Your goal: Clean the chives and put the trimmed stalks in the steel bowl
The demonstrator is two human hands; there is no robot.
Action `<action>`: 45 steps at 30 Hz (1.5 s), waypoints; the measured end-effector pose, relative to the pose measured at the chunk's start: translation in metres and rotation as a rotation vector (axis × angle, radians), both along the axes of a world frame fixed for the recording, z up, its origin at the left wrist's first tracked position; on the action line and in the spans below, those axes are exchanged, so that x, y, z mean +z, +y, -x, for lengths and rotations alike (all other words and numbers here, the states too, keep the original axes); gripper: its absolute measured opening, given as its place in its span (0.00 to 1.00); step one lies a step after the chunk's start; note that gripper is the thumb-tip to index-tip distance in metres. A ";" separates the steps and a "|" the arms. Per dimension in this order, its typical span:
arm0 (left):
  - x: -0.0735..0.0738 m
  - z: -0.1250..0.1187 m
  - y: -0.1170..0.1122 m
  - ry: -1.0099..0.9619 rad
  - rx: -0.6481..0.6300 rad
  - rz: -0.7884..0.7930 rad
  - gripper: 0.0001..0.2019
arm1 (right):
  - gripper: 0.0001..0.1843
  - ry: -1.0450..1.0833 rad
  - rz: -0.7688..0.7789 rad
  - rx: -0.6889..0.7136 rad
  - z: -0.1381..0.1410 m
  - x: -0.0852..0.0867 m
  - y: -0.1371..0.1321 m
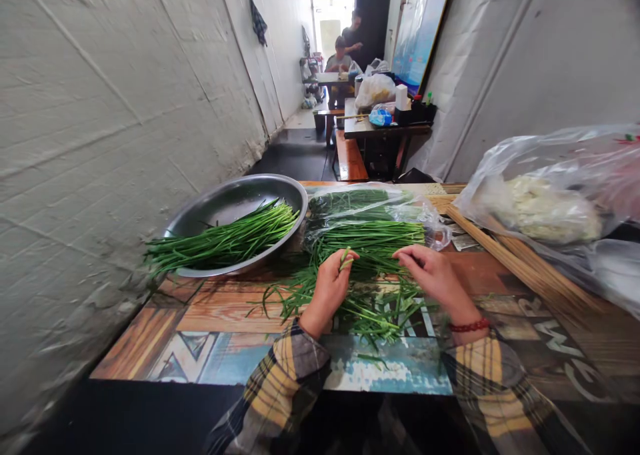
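A loose pile of green chives [367, 268] lies on the patterned table [210, 335] in front of me, partly on a clear plastic bag [425, 215]. My left hand [330, 288] is closed, pinching a few chive stalks [346, 258] at its fingertips. My right hand [433, 275] rests on the pile with its fingers curled among the stalks; what it grips, if anything, is hidden. A red bead bracelet [470, 325] circles that wrist. To the left, a round metal basin [225, 205] holds a bundle of sorted chives [225, 241] that hangs over its rim.
A grey wall runs close along the table's left side. Bamboo skewers [505, 255] lie in a bundle at the right, beside plastic bags with pale food [545, 208]. Further back stand tables with bags and bottles [385, 101], and two people [345, 48] near the doorway.
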State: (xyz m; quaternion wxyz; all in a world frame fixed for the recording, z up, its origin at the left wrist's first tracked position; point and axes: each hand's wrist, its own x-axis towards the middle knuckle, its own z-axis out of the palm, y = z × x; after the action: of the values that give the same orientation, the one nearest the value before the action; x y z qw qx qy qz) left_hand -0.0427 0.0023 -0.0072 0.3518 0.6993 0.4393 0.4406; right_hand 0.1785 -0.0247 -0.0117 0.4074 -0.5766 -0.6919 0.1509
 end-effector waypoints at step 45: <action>0.010 -0.001 -0.003 -0.072 -0.096 0.274 0.17 | 0.11 0.165 -0.191 -0.033 0.017 0.001 0.000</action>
State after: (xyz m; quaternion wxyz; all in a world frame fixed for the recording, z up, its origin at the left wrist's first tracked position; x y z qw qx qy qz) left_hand -0.0421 -0.0004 0.0030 0.4801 0.6487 0.4487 0.3839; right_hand 0.1611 -0.0248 -0.0107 0.5186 -0.5322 -0.6575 0.1246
